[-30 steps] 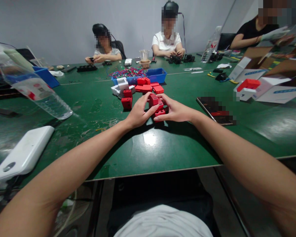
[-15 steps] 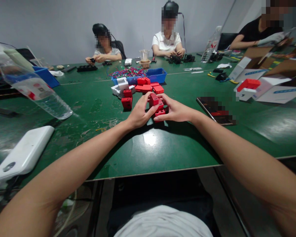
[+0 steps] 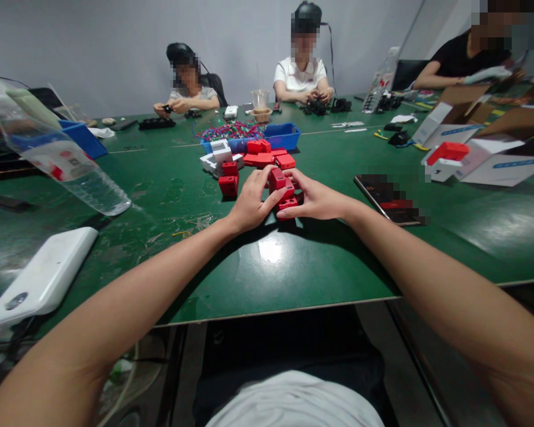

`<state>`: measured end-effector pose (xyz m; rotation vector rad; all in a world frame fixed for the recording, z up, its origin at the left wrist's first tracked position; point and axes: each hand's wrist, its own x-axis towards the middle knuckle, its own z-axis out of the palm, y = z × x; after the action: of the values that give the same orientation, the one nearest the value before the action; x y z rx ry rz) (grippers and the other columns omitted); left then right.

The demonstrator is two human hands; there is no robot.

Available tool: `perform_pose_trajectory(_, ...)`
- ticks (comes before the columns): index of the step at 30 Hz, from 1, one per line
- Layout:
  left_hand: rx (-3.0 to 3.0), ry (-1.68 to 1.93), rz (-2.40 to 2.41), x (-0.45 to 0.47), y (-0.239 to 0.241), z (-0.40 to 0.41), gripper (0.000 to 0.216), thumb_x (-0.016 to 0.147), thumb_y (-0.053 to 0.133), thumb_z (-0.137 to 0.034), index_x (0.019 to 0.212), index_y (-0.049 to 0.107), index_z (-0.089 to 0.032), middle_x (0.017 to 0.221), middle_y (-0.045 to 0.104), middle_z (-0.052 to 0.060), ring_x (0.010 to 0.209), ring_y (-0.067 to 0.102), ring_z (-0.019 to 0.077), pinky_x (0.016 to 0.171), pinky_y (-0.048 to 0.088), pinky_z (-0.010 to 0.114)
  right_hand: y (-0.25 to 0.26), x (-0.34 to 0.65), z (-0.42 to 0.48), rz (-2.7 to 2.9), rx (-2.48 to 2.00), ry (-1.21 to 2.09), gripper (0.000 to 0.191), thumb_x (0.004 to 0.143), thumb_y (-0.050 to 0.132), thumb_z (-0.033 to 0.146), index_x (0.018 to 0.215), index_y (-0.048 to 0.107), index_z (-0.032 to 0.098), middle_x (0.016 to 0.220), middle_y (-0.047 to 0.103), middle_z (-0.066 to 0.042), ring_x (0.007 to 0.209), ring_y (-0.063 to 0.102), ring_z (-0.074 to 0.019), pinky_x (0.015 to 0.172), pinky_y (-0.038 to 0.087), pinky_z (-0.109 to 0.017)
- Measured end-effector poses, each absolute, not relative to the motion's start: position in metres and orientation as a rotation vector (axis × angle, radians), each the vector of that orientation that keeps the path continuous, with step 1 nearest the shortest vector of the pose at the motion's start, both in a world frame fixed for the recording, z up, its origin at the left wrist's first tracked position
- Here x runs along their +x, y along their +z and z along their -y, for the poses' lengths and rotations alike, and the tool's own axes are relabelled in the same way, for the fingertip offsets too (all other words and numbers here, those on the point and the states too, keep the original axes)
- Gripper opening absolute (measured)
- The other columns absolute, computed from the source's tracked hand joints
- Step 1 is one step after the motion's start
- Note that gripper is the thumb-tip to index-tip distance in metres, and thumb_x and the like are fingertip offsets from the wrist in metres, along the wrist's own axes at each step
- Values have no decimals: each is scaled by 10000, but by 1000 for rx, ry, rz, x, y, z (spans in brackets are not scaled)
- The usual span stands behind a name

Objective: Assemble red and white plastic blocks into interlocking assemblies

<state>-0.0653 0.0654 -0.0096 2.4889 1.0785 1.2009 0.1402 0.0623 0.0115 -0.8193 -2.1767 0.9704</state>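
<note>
A small stack of red plastic blocks (image 3: 288, 188) stands on the green table (image 3: 267, 267) between my hands. From the left, my left hand (image 3: 253, 200) is closed around the upper blocks, thumb on the near side. My right hand (image 3: 318, 197) grips the stack from the right, its thumb along the lowest block. Just left of my left hand, two more red blocks (image 3: 229, 181) sit one on the other. Behind the stack lie several loose red blocks (image 3: 262, 158), with white plastic pieces (image 3: 220, 157) beside them.
A blue tray (image 3: 289, 137) with coloured wires is behind the blocks. To the right are a phone (image 3: 387, 201) and white boxes (image 3: 498, 166). On the left, a plastic bottle (image 3: 80, 172) leans over the table near a white power bank (image 3: 44, 276). Co-workers sit across the table.
</note>
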Motion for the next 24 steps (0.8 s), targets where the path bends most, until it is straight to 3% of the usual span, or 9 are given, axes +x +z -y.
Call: perform_pose_trajectory(24, 2312, 1326, -983, -63, -17, -68, 486, 935, 562, -466, 1305, 506, -156, 1195, 604, 122, 1036, 598, 202, 922, 510, 349, 11, 141, -63, 2207, -864, 873, 748, 684, 826, 450, 1280, 437, 221, 1161, 645, -79, 1037, 654, -267, 921, 554, -449)
